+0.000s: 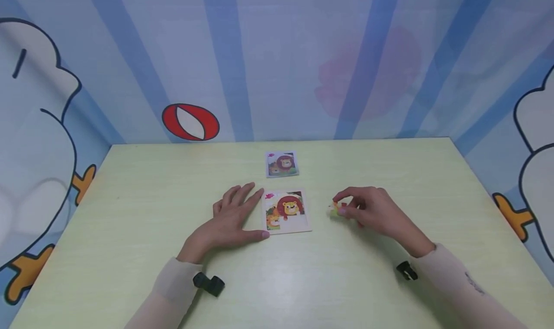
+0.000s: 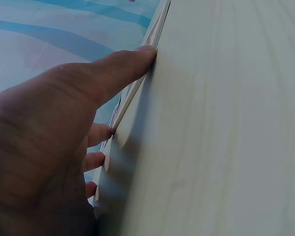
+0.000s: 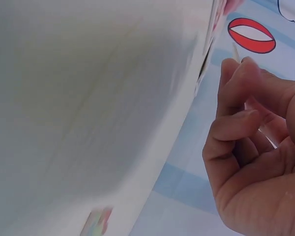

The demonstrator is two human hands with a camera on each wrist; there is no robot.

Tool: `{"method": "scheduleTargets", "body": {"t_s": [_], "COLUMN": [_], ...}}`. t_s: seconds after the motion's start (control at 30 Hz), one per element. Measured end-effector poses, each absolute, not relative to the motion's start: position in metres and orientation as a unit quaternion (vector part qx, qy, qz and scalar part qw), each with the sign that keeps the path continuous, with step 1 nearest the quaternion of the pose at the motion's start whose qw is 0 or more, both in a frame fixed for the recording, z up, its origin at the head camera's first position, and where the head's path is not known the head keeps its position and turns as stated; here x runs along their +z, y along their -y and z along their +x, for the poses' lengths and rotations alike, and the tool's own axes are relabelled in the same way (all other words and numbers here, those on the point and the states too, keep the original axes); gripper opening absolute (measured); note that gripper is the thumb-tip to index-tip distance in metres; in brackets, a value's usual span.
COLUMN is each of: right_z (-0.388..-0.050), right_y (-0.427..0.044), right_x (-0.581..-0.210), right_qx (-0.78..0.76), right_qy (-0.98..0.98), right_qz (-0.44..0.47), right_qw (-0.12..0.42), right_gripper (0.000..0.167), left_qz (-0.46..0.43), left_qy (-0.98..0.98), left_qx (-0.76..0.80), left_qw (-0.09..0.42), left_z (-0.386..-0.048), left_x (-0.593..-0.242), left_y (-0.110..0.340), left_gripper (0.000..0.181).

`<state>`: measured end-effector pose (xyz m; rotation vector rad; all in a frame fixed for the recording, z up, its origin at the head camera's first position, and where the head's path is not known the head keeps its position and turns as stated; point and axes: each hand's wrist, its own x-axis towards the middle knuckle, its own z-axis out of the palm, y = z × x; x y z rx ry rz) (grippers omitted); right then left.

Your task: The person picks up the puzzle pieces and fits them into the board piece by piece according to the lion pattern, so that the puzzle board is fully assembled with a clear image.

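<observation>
A square jigsaw board (image 1: 286, 212) with a lion picture lies mid-table; pale backing shows along its lower right. My left hand (image 1: 231, 221) is spread at the board's left side, thumb at the lower left corner and index fingertip by the upper left one. In the left wrist view, the thumb (image 2: 123, 66) touches the board's edge. Right of the board, my right hand (image 1: 372, 211) pinches a small colourful puzzle piece (image 1: 334, 210) between thumb and index finger. The right wrist view shows only a thin edge of that piece (image 3: 236, 52).
Behind the board lies a smaller lion picture card (image 1: 282, 164). Another colourful piece (image 3: 97, 223) is on the table (image 1: 143, 194), low in the right wrist view and blurred. A printed blue backdrop (image 1: 281, 69) stands along the table's far edge.
</observation>
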<state>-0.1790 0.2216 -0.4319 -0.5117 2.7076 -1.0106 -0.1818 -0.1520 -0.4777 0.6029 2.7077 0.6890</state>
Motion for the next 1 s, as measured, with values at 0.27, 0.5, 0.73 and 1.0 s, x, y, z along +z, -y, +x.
{"method": "scheduleTargets", "body": {"t_s": [0.27, 0.5, 0.73, 1.0], "right_z": [-0.187, -0.191, -0.193, -0.194], "right_y": [-0.201, -0.188, -0.178, -0.166], "right_x": [-0.430, -0.429, -0.426, -0.425], "right_qx": [-0.356, -0.368, -0.379, -0.408], "right_qy": [-0.909, -0.902, -0.896, -0.883], "right_qz": [-0.180, -0.187, -0.190, -0.176], "right_qw": [0.118, 0.125, 0.131, 0.152], "right_gripper": [0.025, 0.028, 0.029, 0.026], "left_qz": [0.208, 0.209, 0.209, 0.213], "left_qy": [-0.937, -0.937, -0.935, -0.936], "left_qx": [0.243, 0.243, 0.246, 0.244], "left_qw": [0.143, 0.140, 0.144, 0.141], "left_z": [-0.181, -0.181, -0.181, -0.181], "left_x": [-0.477, -0.476, -0.475, -0.476], "left_y": [0.152, 0.152, 0.152, 0.152], "left_gripper": [0.105, 0.105, 0.105, 0.104]}}
